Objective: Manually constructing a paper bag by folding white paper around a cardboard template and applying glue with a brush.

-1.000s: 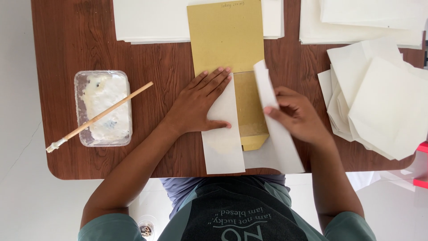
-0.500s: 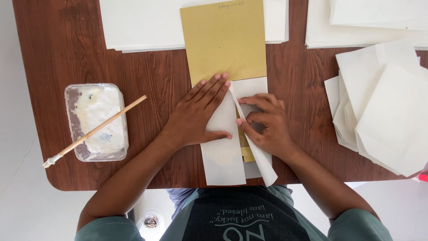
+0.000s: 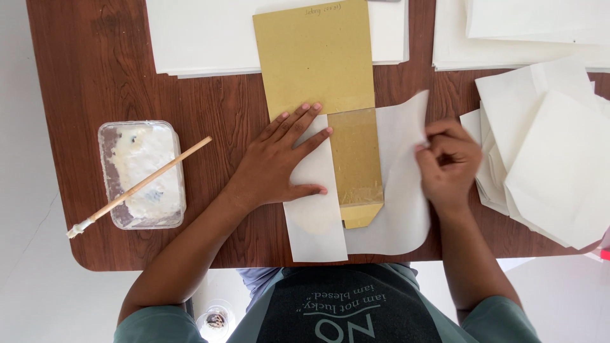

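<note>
Compared with half a second earlier, the right hand (image 3: 448,162) has drawn outward from the centre and lifted the right flap of the white paper sheet (image 3: 397,190) back open, its fingers pinched on the flap's upper edge; the left hand (image 3: 279,162) has not shifted and lies flat, fingers spread, pressing the left flap down beside the tan cardboard template (image 3: 324,70). The sheet lies at the near edge of the wooden table (image 3: 210,101), under the template's narrow tongue, which appears glossy, possibly with paste. To fold well, keep the left palm firm so the template cannot slide, and bring the right flap over squarely along the tongue's edge. The paste tub (image 3: 143,174) with its stick (image 3: 136,188) sits to the left, folded white envelopes (image 3: 553,159) to the right
</note>
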